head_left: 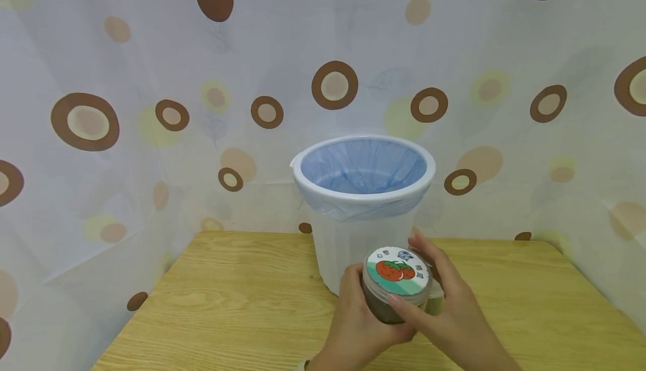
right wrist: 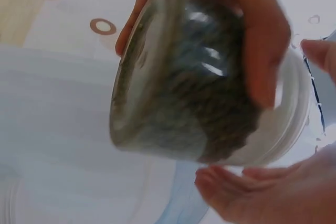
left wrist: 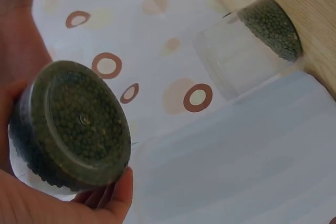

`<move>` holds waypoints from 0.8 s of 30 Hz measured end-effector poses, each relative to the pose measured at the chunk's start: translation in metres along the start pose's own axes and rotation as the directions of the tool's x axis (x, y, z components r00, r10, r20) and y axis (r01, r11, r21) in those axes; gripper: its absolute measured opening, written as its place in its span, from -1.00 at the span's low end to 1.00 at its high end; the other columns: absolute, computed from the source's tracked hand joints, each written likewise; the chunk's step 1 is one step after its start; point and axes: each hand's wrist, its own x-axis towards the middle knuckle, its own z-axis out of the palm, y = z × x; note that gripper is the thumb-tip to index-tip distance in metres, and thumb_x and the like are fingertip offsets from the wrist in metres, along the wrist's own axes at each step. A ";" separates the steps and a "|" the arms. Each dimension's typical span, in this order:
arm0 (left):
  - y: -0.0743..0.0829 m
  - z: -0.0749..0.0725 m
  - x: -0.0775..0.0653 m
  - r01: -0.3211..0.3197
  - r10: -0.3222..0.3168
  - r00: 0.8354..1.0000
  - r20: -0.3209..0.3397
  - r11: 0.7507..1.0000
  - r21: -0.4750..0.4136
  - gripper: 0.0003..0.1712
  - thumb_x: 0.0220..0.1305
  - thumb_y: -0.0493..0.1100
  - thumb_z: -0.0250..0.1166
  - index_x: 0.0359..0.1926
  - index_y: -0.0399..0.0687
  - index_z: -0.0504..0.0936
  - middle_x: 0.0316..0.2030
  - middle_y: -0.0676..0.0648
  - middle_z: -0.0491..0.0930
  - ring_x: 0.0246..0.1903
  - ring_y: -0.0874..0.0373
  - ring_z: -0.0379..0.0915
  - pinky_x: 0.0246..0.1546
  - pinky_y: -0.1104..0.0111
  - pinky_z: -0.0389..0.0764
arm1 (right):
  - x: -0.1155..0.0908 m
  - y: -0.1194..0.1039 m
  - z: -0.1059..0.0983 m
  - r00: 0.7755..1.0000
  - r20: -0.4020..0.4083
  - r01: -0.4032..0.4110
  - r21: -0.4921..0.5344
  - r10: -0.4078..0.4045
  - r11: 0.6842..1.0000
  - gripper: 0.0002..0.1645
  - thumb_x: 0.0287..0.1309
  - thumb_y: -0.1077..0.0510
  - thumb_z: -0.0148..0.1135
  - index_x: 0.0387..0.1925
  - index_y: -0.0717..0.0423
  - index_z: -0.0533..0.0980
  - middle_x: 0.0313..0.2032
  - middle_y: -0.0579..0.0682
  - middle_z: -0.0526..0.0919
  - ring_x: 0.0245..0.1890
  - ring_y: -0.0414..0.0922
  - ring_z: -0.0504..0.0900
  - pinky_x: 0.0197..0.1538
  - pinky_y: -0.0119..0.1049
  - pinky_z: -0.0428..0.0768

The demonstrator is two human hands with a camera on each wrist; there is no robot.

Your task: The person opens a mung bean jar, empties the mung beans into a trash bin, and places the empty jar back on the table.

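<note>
Held jar: the jar (left wrist: 84,124) is hanging above the table (head_left: 242,287), toward five o'clock from the centre of the head view, and its green grains are showing through the clear base.
Lid: the lid (head_left: 401,270), printed with red fruit, is sitting on the jar and facing up toward the head camera.
Left hand: the left hand (head_left: 354,323) is gripping the jar's body, fingers wrapping round the side.
Right hand: the right hand (head_left: 456,312) is spreading wide around the lid's edge, thumb at seven o'clock; whether it is pressing firmly, I cannot tell.
Second jar: another jar (left wrist: 252,48), part filled with grains, is standing at four o'clock from the held one.
Bin: the white bin (head_left: 368,236) with its blue liner (head_left: 363,163) is standing at eleven o'clock, just beyond the hands.
Handling: the step in hand seems to be lid work, so the left hand should be holding low, keeping the jar level, while the right is spacing its fingertips evenly.
Risk: a loose lid could be letting grains spill.
</note>
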 end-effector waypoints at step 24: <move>-0.016 0.019 0.001 -0.333 0.454 0.880 -0.137 0.798 0.503 0.01 -0.45 0.04 0.65 0.01 -0.16 0.25 -0.15 0.06 0.28 -0.17 0.24 0.25 -0.19 0.52 0.41 | 0.002 -0.004 0.014 0.957 -0.007 -0.288 -0.120 0.289 0.950 0.15 -0.07 -0.13 0.50 0.43 0.12 0.07 0.28 0.14 0.30 0.06 0.03 0.44 0.00 -0.03 0.46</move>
